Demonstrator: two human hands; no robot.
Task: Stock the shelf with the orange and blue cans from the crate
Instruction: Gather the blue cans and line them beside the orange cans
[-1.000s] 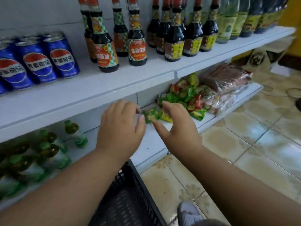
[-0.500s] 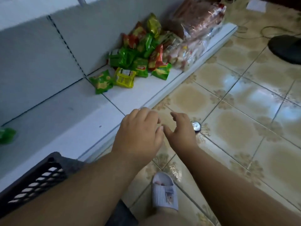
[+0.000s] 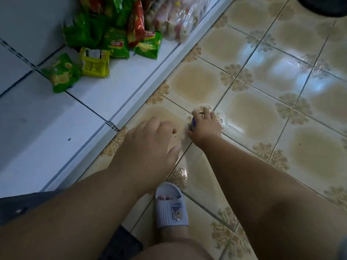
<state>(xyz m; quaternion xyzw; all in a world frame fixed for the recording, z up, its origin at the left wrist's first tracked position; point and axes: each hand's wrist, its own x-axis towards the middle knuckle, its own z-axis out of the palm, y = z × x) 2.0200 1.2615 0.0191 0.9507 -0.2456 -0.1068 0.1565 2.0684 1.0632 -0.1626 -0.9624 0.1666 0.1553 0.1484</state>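
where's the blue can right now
In the head view the blue can stands on the tiled floor just right of centre, under the right hand, near the bottom shelf edge.

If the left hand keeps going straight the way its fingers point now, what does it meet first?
Most likely the right hand, which grips a blue can on the tiled floor. The left hand is open and points that way; depth is unclear, so it may pass above.
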